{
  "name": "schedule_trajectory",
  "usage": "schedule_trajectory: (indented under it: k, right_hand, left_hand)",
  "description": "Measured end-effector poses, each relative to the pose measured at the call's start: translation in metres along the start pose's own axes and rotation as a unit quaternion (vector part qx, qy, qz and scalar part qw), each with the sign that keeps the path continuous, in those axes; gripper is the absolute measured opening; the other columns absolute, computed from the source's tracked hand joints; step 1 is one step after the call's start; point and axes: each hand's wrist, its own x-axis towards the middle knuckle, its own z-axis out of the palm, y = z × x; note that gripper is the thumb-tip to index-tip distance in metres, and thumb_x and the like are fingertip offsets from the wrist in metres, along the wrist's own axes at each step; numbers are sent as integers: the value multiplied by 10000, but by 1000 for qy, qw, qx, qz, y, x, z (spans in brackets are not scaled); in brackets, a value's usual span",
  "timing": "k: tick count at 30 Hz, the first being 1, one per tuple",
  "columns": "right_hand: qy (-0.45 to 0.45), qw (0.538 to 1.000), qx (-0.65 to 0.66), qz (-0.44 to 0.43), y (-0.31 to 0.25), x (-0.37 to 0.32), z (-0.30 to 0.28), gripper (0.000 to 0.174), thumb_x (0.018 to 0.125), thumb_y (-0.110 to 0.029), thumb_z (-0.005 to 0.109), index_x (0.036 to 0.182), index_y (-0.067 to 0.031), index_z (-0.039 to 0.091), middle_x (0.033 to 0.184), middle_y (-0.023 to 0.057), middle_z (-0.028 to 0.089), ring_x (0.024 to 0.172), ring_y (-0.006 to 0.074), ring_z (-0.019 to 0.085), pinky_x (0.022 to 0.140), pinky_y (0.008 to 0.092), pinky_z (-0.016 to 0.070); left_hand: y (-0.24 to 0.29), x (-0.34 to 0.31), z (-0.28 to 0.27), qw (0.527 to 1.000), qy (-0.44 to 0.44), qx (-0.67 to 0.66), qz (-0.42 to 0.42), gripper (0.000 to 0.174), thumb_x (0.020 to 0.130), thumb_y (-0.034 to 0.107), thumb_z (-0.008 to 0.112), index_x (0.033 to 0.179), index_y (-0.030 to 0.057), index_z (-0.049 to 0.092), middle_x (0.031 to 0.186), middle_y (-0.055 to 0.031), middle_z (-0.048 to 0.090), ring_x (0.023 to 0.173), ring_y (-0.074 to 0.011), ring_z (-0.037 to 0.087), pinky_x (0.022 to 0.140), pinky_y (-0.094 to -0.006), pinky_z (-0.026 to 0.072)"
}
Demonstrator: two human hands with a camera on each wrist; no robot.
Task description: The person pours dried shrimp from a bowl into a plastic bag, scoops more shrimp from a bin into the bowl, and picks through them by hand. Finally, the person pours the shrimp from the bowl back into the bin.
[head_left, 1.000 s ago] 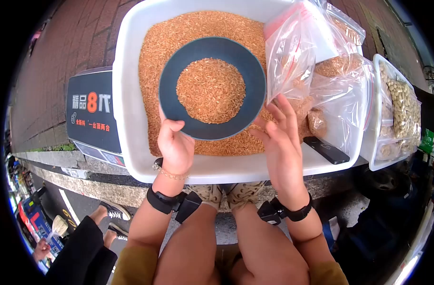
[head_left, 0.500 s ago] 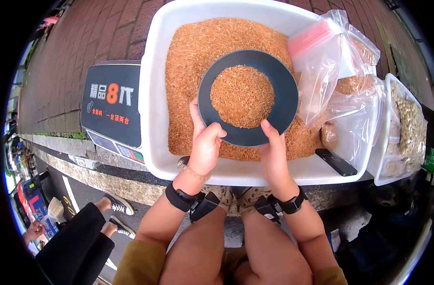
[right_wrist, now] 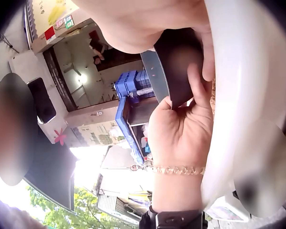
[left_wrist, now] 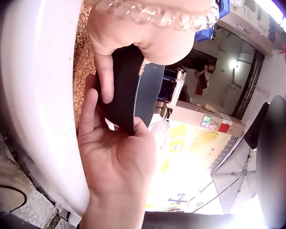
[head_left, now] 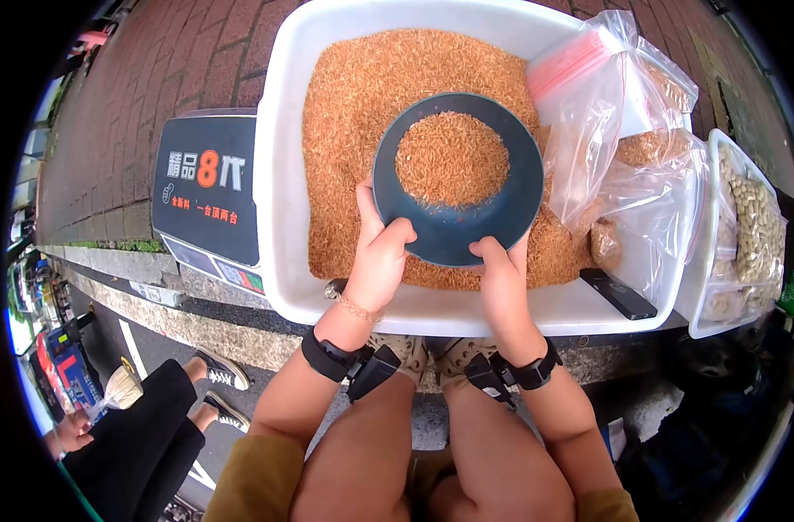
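Observation:
Both hands hold a dark blue-grey bowl [head_left: 458, 239] over a white tub of reddish-brown grain. My left hand [head_left: 378, 265] grips its lower left side, thumb over the rim and fingers underneath. On the lower right, my right hand [head_left: 504, 283] does the same, its thumb bent over the rim. A mound of grain [head_left: 452, 161] lies toward the far side of the bowl, with bare bowl showing on the near side. In the left wrist view, fingers of both hands spread under the dark outer wall [left_wrist: 124, 90] of the bowl.
Grain [head_left: 353, 96] fills much of the white tub [head_left: 284, 174]. Clear plastic bags [head_left: 588, 130] and a black phone [head_left: 619, 294] lie at its right side. A scale [head_left: 207, 191] stands left; another tray [head_left: 708, 300] with bagged pale pieces stands right. A person in black trousers [head_left: 145, 435] is at lower left.
My right hand, earlier open beside the bowl, has taken hold of its rim. The grain in the bowl has slid toward the far side. The head view has shifted.

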Motion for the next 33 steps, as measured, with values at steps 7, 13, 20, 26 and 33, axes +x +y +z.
schedule_trajectory:
  k: [7, 13, 20, 26, 33]
  right_hand:
    - [27, 1000, -4, 4, -2, -4, 2, 618, 680, 64, 403, 1261, -47, 229, 1053, 56, 401, 886, 107, 410, 758, 221, 371]
    - [34, 999, 37, 6, 0, -6, 4, 541, 696, 61, 412, 1213, -39, 285, 1016, 46, 424, 866, 100, 417, 752, 224, 371]
    - [46, 998, 45, -8, 4, -7, 2, 417, 696, 52, 433, 1100, -55, 425, 1022, 21, 474, 935, 121, 445, 821, 240, 346]
    - [48, 998, 28, -15, 2, -7, 4, 459, 717, 41, 460, 1161, -49, 384, 1083, 32, 446, 997, 127, 420, 876, 254, 319]
    - [48, 994, -7, -103, -14, -3, 4, 713, 710, 80, 477, 1319, -72, 140, 1235, 93, 299, 1085, 158, 343, 908, 279, 312]
  left_hand:
    - [4, -3, 3, 999, 1, -47, 16, 639, 674, -95, 351, 1266, 91, 203, 1009, -53, 423, 835, -107, 422, 736, -225, 377]
    - [3, -5, 0, 998, 2, -58, 9, 667, 662, -121, 344, 1283, 86, 215, 1054, -65, 439, 902, -138, 449, 779, -247, 392]
    - [6, -6, 4, 997, 2, -60, 42, 637, 656, -103, 354, 1258, 73, 244, 1033, -56, 437, 876, -115, 431, 773, -214, 366]
    - [6, -6, 4, 998, 1, -58, 38, 628, 654, -97, 359, 1251, 64, 253, 1028, -52, 441, 888, -113, 430, 784, -218, 361]
    - [6, -5, 3, 998, -12, -55, 31, 592, 653, -53, 370, 1210, 71, 216, 1024, -48, 366, 866, -91, 364, 734, -209, 345]
